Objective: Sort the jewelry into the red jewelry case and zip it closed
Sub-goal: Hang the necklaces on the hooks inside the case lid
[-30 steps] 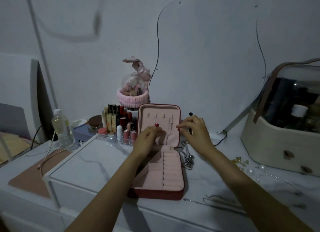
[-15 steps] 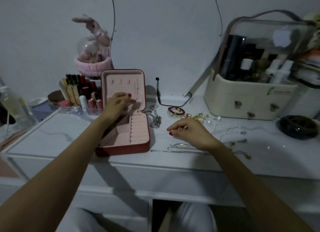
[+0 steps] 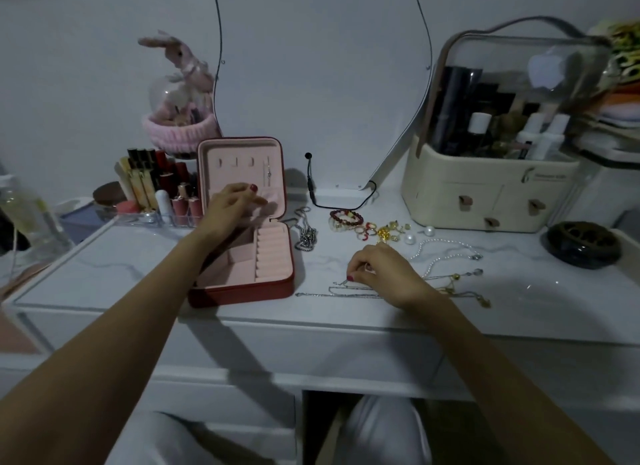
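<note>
On white dresser, red jewelry case (image 3: pixel 242 291) open, pink-lined, left hand (image 3: pixel 228 208) fingers on lid pocket, right hand (image 3: pixel 384 274) pinching thin chain (image 3: pixel 332 294).

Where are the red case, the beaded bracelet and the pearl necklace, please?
red case (image 3: pixel 242 293), head view, front wall.
beaded bracelet (image 3: pixel 346 216), head view, dark red beads.
pearl necklace (image 3: pixel 445 241), head view, upper strand.

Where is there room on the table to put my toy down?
Bare tabletop lies left of the red jewelry case, under the left forearm, up to the lipstick organizer. Right of the case it is crowded: silver chain, rings, pearl necklace and thin chains by the right hand.
</note>
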